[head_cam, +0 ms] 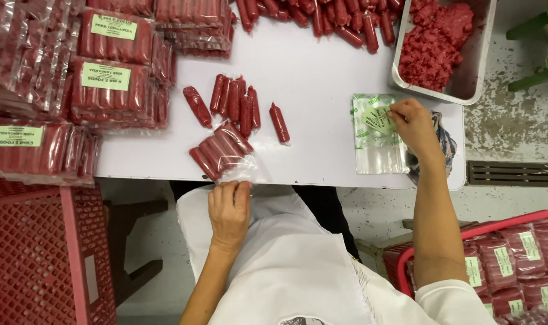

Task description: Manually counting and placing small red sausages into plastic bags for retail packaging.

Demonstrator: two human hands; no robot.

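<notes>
My left hand (229, 207) pinches the open end of a clear plastic bag (223, 151) filled with several red sausages, at the near edge of the white table (322, 72). My right hand (412, 123) rests on a stack of empty clear bags (376, 141) at the right, fingertips touching a small green paper label (377, 119) lying on top. Several loose red sausages (238, 105) lie in a row just beyond the filled bag.
Stacks of sealed, labelled sausage packs (108, 75) fill the table's left. More loose sausages (322, 18) lie at the far edge beside a metal tray of ground red meat (439, 45). A red crate (42, 253) stands lower left; a red basket of packs (514, 259) lower right.
</notes>
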